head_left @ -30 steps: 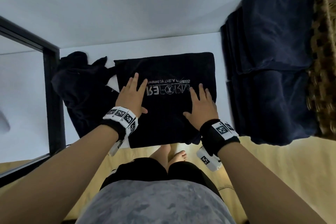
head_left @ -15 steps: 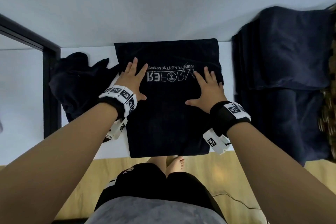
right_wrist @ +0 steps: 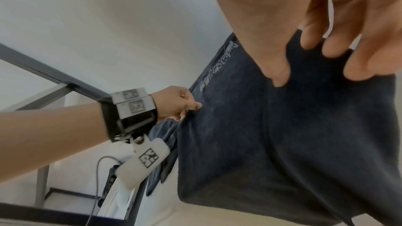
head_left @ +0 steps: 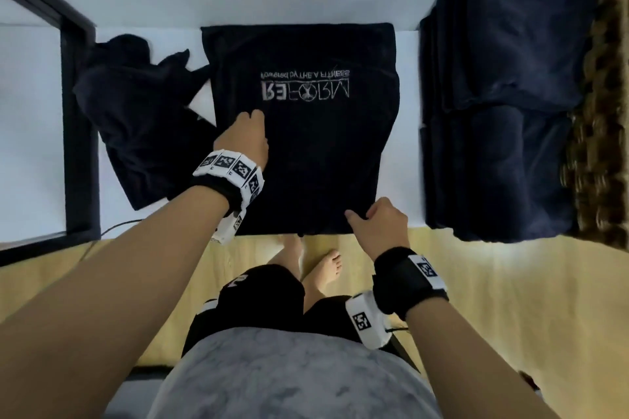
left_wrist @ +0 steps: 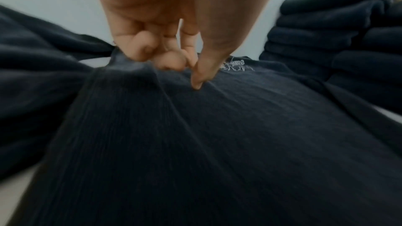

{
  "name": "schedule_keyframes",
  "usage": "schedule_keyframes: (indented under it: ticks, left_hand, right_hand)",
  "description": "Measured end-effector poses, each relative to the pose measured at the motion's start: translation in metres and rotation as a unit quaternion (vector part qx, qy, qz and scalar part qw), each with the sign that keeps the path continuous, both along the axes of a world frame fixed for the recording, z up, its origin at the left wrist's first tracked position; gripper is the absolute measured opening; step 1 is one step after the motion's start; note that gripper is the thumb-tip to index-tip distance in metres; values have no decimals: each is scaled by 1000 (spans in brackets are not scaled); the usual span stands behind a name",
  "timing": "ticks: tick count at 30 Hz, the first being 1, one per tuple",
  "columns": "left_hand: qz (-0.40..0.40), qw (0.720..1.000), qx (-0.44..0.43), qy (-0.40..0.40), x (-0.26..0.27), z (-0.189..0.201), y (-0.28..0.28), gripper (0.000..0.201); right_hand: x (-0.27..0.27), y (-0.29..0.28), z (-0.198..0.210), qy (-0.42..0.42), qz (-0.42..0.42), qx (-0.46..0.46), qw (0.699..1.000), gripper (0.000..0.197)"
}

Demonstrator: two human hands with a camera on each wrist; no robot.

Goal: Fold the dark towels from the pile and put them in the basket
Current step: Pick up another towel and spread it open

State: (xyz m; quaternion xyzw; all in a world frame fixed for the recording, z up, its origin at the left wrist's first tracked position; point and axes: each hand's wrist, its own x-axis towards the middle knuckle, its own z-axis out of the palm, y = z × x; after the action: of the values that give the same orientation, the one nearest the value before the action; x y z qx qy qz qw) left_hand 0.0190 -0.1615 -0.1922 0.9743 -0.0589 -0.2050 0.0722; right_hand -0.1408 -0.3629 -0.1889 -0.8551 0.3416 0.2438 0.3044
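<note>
left hand (head_left: 245,137) pinches towel (head_left: 316,153) left edge, right hand (head_left: 381,226) pinches near corner (towel flat on worktop (head_left: 41,133)).

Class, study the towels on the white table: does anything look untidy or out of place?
Yes. The crumpled dark towel left of the printed towel lies bunched and skewed, unlike the neat folded stack on the right. The left hand and right hand grip the printed towel.
</note>
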Motion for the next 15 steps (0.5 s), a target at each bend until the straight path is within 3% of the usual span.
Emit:
schedule_keyframes:
  ticks: [5,9,12,15]
  left_hand:
    - [117,992,-47,14,-82,11,33,21]
    - [216,971,-13,101,-141,0,67,34]
    - [257,960,-21,112,-154,-13,74,45]
    - [309,944,-54,106,-155,-23,76,51]
  right_hand:
    - [-9,4,-15,-40,-11,-6,999,39]
    - [-11,5,-21,-68,24,-25,997,32]
    - [-13,10,-21,-100,54,-32,993,23]
    - [-14,21,-21,-87,59,-2,994,32]
